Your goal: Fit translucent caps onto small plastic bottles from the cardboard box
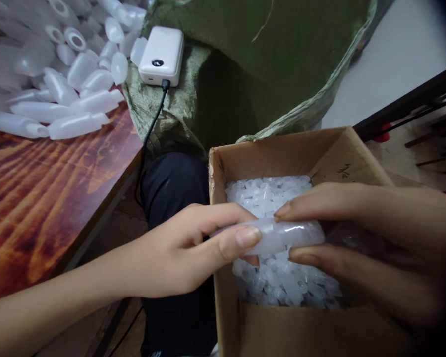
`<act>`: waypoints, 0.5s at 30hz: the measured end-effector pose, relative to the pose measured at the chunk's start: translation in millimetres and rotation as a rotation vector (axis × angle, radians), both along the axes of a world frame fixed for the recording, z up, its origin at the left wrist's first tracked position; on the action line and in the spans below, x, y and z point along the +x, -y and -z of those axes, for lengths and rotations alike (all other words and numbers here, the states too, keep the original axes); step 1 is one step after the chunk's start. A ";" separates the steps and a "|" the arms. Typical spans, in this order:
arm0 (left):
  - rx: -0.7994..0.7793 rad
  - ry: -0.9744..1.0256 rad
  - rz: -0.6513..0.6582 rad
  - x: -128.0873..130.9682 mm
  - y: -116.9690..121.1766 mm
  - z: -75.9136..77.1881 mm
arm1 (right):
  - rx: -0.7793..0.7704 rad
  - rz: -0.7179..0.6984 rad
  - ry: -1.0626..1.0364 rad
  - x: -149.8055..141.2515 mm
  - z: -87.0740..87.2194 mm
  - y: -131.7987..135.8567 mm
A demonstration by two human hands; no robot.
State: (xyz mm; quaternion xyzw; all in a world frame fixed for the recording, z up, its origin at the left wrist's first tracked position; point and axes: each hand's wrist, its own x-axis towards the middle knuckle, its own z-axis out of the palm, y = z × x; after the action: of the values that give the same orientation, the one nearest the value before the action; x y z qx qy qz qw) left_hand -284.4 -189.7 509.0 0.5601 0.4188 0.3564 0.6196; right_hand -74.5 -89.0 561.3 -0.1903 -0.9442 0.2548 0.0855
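Note:
Both my hands hold one translucent white plastic tube over an open cardboard box. My left hand pinches its left end between thumb and fingers. My right hand grips its right end, fingers closed around it. The box is filled with several small clear plastic pieces, directly beneath the tube.
A pile of similar white plastic tubes lies on the wooden table at the left. A white power bank with a black cable rests on a green woven sack. My dark-trousered leg is beside the box.

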 end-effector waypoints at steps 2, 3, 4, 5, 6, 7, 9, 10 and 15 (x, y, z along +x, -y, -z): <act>0.038 -0.038 -0.040 1.3 0.6 0.4 | -0.050 0.041 0.036 -1.0 0.2 0.6; 0.058 -0.062 -0.057 1.8 1.1 0.6 | -0.101 0.058 0.054 -0.5 0.7 0.7; 0.075 -0.086 -0.069 2.0 1.6 0.8 | -0.155 0.071 0.067 0.8 1.3 0.6; 0.086 -0.106 -0.079 1.9 2.2 1.0 | -0.195 0.079 0.066 3.0 2.0 0.2; 0.089 -0.122 -0.085 1.5 2.8 1.3 | -0.209 0.077 0.048 5.9 2.7 -0.4; 0.087 -0.132 -0.086 1.0 3.3 1.5 | -0.197 0.061 0.021 9.2 3.4 -1.3; 0.091 -0.157 -0.086 -0.4 4.6 1.7 | -0.150 -0.036 -0.009 16.0 4.4 -3.3; 0.100 -0.174 -0.080 -1.0 5.2 1.5 | -0.136 -0.095 -0.001 19.0 4.7 -4.2; 0.140 -0.234 -0.025 -2.2 8.0 -0.7 | -0.091 -0.086 0.016 29.2 6.1 -5.0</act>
State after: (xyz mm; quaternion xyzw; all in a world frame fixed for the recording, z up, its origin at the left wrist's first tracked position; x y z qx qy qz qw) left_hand -286.6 -197.7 509.7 0.6345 0.4692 0.3248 0.5214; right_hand -45.3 -84.1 555.2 -0.1551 -0.9397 0.2993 0.0581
